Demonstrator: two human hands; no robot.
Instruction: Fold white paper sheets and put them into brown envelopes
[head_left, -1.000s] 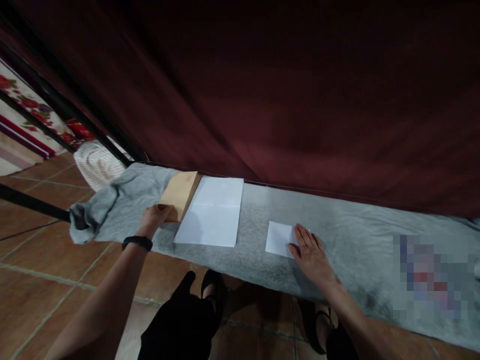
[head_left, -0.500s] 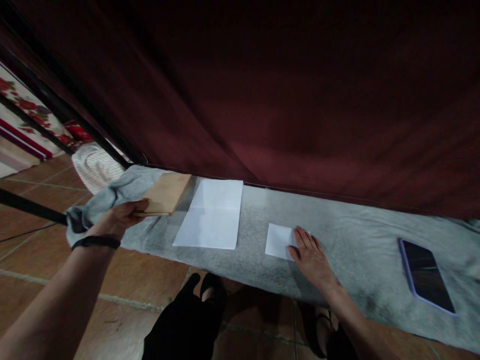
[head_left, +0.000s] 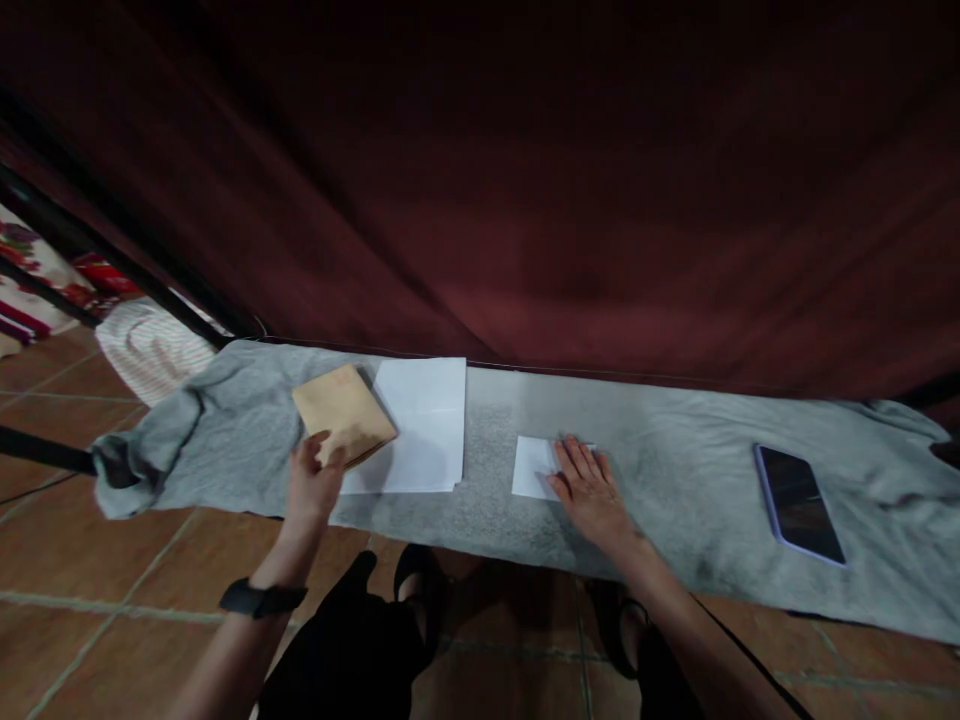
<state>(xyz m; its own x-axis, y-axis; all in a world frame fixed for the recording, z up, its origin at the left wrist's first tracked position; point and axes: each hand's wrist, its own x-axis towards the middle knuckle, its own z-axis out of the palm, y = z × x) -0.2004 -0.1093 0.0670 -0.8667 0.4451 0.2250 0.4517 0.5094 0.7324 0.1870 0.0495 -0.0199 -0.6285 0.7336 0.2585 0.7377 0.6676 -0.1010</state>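
Observation:
My left hand [head_left: 315, 482] pinches the near corner of a stack of brown envelopes or folded brown paper [head_left: 341, 405]; its exact kind is unclear. The stack sits turned at an angle, partly over large white sheets of paper [head_left: 427, 425] that carry a crease across the middle. Further right, my right hand [head_left: 589, 492] lies flat with fingers stretched out on a small folded white paper [head_left: 531, 465], covering its right part.
A grey cloth [head_left: 675, 450] covers the narrow bench. Toward its right end lies a phone [head_left: 801, 505] with a purple edge. Behind hangs a dark red curtain [head_left: 525, 200]. Black metal bars [head_left: 45, 447] and a striped cloth [head_left: 154, 345] are at left, above a tiled floor [head_left: 82, 560].
My left hand has moved right with the brown stack, which is now turned and overlaps the large white sheets. My right hand stays on the small paper. The view has shifted slightly.

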